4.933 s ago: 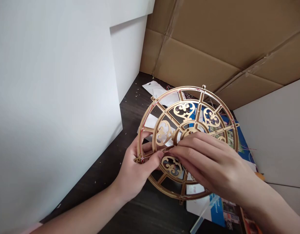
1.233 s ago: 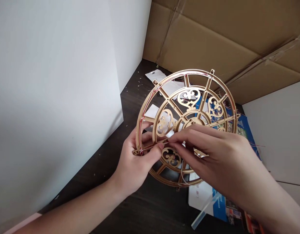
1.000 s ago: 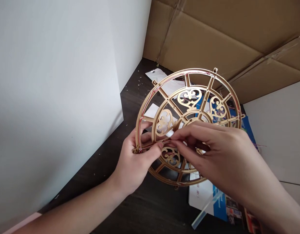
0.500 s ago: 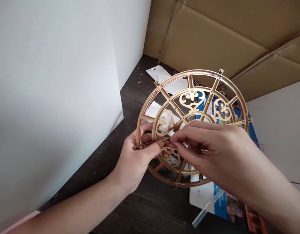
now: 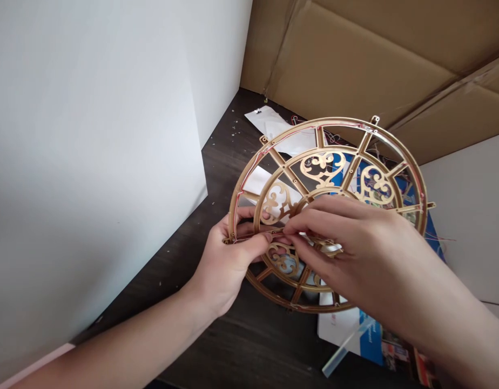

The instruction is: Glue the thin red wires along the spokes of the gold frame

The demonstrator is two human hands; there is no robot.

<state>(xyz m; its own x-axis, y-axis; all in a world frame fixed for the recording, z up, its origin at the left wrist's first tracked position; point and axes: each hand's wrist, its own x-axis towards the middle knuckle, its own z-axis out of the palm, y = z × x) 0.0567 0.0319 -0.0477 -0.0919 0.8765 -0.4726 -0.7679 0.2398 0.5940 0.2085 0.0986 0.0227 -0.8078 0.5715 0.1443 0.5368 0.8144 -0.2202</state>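
Observation:
A round gold lattice frame (image 5: 289,172) with scrollwork hearts is held up tilted in front of me. Its left edge is gripped by my left hand (image 5: 225,265), thumb along a spoke and fingers behind. Thin red and white wire (image 5: 249,170) runs in the channel of the outer rim and along that spoke. My right hand (image 5: 355,232) covers part of the hub, thumb and forefinger pinched together on the wire at the spoke, close to my left thumb. The exact pinch point is partly hidden by the fingers.
A white panel (image 5: 112,119) rises at the left and a cardboard sheet (image 5: 366,59) at the back. On the dark tabletop (image 5: 233,346) lie white papers (image 5: 269,127), a blue and white printed sheet (image 5: 371,340), and a translucent stick (image 5: 342,354). Loose wires show behind the frame.
The frame's right side has swung slightly outward to the right, so it looks wider. Both hands keep their grip in nearly the same place.

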